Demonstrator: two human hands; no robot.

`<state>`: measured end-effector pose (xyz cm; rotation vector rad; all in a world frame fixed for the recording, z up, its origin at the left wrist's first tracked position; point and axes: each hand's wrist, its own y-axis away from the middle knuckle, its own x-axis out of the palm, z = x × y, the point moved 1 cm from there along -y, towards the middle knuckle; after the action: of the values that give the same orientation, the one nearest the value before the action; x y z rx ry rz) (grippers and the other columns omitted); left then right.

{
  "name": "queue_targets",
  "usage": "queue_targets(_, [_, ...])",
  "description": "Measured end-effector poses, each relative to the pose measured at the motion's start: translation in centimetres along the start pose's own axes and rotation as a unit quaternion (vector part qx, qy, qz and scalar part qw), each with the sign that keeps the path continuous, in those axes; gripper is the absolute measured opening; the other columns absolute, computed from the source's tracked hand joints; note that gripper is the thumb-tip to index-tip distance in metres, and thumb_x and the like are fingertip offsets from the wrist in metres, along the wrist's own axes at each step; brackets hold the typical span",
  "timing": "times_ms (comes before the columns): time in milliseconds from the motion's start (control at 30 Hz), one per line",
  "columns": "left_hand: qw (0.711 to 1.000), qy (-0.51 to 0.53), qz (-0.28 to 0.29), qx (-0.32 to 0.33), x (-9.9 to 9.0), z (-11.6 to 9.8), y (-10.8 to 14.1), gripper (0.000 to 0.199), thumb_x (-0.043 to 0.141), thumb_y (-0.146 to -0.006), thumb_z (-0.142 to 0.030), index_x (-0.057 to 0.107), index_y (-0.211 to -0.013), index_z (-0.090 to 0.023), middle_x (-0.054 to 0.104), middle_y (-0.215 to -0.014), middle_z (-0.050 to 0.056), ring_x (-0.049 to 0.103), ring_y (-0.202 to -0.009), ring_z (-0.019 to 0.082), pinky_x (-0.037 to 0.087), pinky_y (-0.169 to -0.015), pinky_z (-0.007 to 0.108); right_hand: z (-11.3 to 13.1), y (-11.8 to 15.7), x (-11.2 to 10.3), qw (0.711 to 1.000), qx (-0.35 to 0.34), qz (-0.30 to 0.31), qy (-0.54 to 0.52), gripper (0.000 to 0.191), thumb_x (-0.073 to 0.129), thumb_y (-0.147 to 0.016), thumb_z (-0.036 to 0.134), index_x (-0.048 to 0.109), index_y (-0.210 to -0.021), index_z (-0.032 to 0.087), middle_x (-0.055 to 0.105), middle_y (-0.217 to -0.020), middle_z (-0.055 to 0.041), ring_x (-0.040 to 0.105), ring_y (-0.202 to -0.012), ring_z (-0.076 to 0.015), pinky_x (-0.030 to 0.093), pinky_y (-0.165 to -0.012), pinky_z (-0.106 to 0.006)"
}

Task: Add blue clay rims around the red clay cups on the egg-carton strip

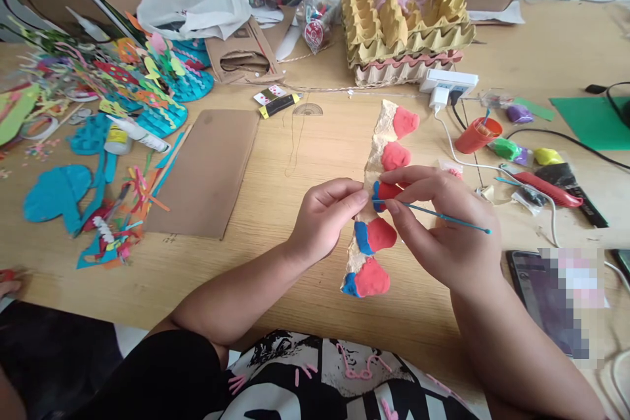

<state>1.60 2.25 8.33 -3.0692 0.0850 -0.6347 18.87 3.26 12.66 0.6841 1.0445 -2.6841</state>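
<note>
A torn strip of egg carton (pixel 382 119) runs lengthwise in front of me, its bumps coated with red clay (pixel 375 277). Blue clay (pixel 363 237) edges the lower bumps, while the upper two show red only. My left hand (pixel 329 218) pinches the strip's left edge near its middle. In my right hand (pixel 438 216) is a thin blue modelling tool (pixel 450 217) with a small ball end, held between thumb and fingers. Its front end meets the blue clay on the middle bump, partly hidden by my fingers.
Left of the strip lies a flat cardboard piece (pixel 204 170), with colourful paper crafts (pixel 147 92) beyond it. Stacked egg trays (pixel 408 33) stand at the back. On the right are an orange cup (pixel 477 134), a white cable (pixel 492 166) and a phone (pixel 534 295).
</note>
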Motion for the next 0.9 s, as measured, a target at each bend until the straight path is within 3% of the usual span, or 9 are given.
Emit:
queue_targets(300, [1.000,-0.001,0.011,-0.002,0.0,0.2,0.1,0.022,0.075,-0.088,-0.034,0.075,-0.072,-0.020,0.055,-0.064,-0.002,0.043,-0.058,0.009,0.036,-0.057,0.026,-0.1,0.0,0.1,1.000,0.004,-0.014,-0.010,0.016,0.073,-0.088,0.012,0.064,-0.091,0.025,0.078,-0.104,-0.0039,0.074,-0.095,-0.0202,0.060,-0.086,-0.040])
queue_targets(467, [1.000,-0.005,0.006,-0.007,-0.2,0.4,0.0,0.021,0.075,-0.088,-0.035,0.074,-0.073,-0.020,0.057,-0.065,-0.002,0.043,-0.059,0.010,0.036,-0.058,0.027,-0.5,0.0,0.4,0.998,0.044,-0.012,-0.051,0.012,0.072,-0.089,0.015,0.066,-0.091,0.025,0.078,-0.104,-0.0040,0.074,-0.098,-0.0204,0.060,-0.089,-0.041])
queue_targets(767, [0.996,-0.056,0.027,0.068,-0.5,0.6,0.1,0.022,0.071,-0.093,-0.032,0.073,-0.075,-0.020,0.055,-0.070,-0.001,0.047,-0.066,0.011,0.038,-0.063,0.028,-0.4,-0.1,0.4,0.998,0.035,-0.025,-0.051,0.013,0.072,-0.088,0.012,0.067,-0.088,0.024,0.078,-0.100,-0.0024,0.073,-0.092,-0.0179,0.058,-0.086,-0.038])
queue_targets(900, [0.984,-0.091,0.053,0.145,-0.8,1.0,0.0,0.013,0.070,-0.093,-0.025,0.074,-0.081,-0.020,0.057,-0.072,-0.001,0.050,-0.067,0.010,0.041,-0.062,0.025,-0.3,-0.1,0.4,0.998,0.020,-0.033,-0.047,0.014,0.073,-0.087,0.011,0.067,-0.087,0.023,0.077,-0.097,-0.0017,0.072,-0.090,-0.0171,0.057,-0.085,-0.036])
